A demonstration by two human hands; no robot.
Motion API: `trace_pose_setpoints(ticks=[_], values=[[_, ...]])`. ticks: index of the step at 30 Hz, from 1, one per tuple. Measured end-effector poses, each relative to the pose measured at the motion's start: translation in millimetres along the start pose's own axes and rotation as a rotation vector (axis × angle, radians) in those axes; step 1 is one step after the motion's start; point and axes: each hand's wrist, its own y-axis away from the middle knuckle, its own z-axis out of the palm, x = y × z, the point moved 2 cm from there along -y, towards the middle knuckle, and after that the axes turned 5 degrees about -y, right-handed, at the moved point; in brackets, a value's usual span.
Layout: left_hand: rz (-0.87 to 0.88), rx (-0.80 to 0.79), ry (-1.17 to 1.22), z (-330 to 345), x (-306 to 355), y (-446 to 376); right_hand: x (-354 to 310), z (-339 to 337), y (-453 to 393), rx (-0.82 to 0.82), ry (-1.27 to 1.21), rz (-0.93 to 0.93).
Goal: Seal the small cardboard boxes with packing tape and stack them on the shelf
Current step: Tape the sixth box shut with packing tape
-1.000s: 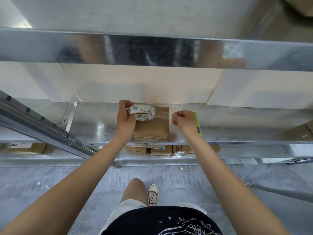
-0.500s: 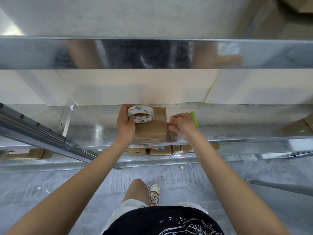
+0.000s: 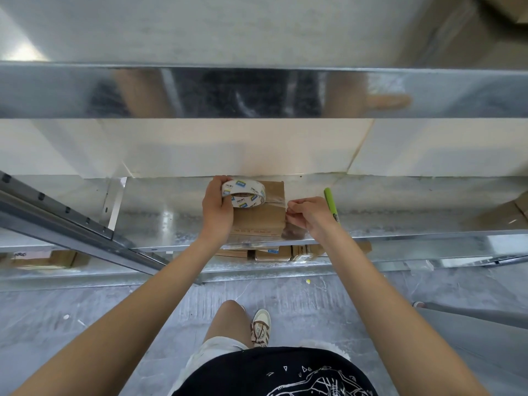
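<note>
A small brown cardboard box [image 3: 261, 221] stands on the metal shelf [image 3: 160, 215] in front of me. My left hand [image 3: 217, 208] grips a white roll of packing tape [image 3: 243, 193] over the box's left top. A clear strip of tape [image 3: 275, 199] runs from the roll across the box top to the right edge. My right hand [image 3: 310, 215] pinches the strip's free end at the box's right side.
A green marker [image 3: 331, 204] lies on the shelf just right of my right hand. Several small boxes [image 3: 278, 254] sit on the lower shelf below. Another cardboard box [image 3: 505, 212] is at the shelf's far right. A slanted metal rail [image 3: 65, 227] crosses at left.
The roll rose and moved a little right over the box top. My right hand came in to the box's right edge and now pinches the tape end.
</note>
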Motion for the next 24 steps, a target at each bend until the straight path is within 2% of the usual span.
trace_pose_setpoints(ticks=[8, 15, 20, 22, 24], values=[[-0.033, 0.011, -0.031, 1.8, -2.3, -0.9, 1.1, 0.4, -0.3, -0.036, -0.107, 0.203], [-0.050, 0.031, -0.022, 2.4, -7.2, -4.3, 0.7, -7.4, 5.1, -0.083, 0.068, 0.344], [-0.051, 0.026, -0.021, 3.7, -9.6, -4.6, 30.0, -9.0, 2.3, -0.082, -0.191, 0.484], [-0.051, 0.025, -0.019, 3.0, -10.9, -4.9, 36.9, -2.0, 6.5, -0.062, -0.191, 0.446], [-0.046, 0.016, -0.019, 2.5, -12.2, -4.7, 41.9, 4.6, 15.2, 0.028, 0.078, 0.186]])
